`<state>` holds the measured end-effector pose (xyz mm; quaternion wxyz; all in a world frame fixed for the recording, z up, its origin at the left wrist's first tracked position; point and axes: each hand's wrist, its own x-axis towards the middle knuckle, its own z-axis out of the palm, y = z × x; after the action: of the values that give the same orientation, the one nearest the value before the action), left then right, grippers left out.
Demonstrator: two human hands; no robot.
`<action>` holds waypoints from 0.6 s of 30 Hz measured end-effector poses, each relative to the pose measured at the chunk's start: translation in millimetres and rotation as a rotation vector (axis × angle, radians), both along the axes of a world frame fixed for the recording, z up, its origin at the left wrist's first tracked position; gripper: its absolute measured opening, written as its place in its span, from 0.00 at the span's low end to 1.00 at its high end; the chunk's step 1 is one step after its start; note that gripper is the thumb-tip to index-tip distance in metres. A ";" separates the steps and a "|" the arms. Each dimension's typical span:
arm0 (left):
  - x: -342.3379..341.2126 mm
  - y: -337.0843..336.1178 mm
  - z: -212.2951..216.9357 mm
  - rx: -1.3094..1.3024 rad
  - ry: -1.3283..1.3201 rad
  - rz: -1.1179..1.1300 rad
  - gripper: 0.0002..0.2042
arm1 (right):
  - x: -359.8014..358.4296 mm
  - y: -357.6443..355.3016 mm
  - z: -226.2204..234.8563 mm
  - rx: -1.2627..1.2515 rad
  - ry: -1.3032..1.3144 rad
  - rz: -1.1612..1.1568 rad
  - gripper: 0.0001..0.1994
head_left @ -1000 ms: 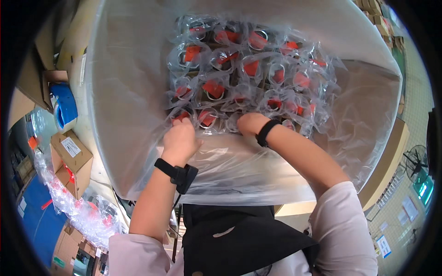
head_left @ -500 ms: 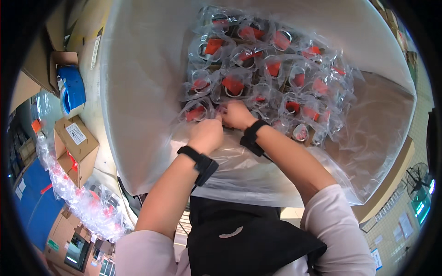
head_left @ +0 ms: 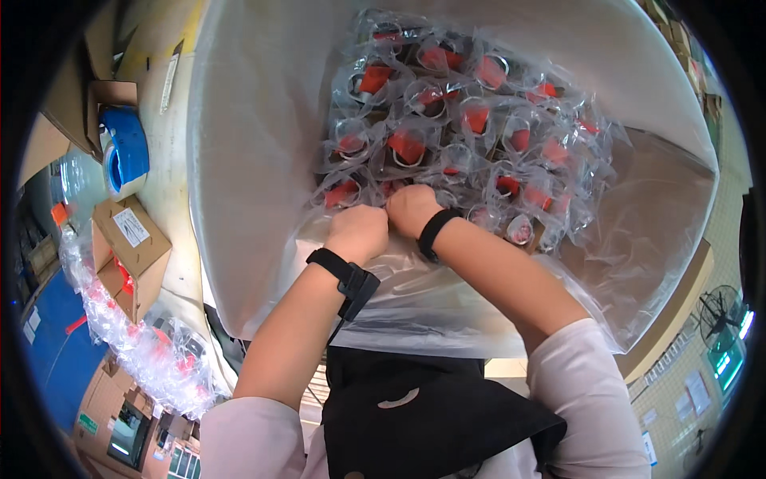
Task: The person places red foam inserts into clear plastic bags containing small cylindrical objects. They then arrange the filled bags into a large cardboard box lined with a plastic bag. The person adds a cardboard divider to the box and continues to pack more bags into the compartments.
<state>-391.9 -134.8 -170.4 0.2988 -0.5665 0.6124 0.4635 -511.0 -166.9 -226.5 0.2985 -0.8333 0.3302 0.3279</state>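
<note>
Got my left hand (head_left: 357, 233), right hand (head_left: 412, 209) curled by clear-plastic-wrapped round items with red patches (head_left: 408, 147); fingertips hidden, can't tell grip.

packing workshop | plastic liner (head_left: 254, 160) | rows of bagged parts (head_left: 408, 147) | cardboard box (head_left: 149, 252) | fan (head_left: 717, 312)

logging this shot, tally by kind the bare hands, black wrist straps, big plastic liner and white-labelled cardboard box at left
bare hands: 2
black wrist straps: 2
translucent plastic liner: 1
white-labelled cardboard box: 1
total: 6
</note>
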 end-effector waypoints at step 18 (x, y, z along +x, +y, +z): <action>48.8 -0.4 37.0 -0.240 -0.191 0.357 0.11 | 9.4 -21.4 29.2 0.098 -0.023 -0.003 0.14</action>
<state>-343.1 -135.2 -133.3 0.1991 -0.7385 0.5222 0.3773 -501.6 -188.3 -197.3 0.3434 -0.8207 0.3116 0.3338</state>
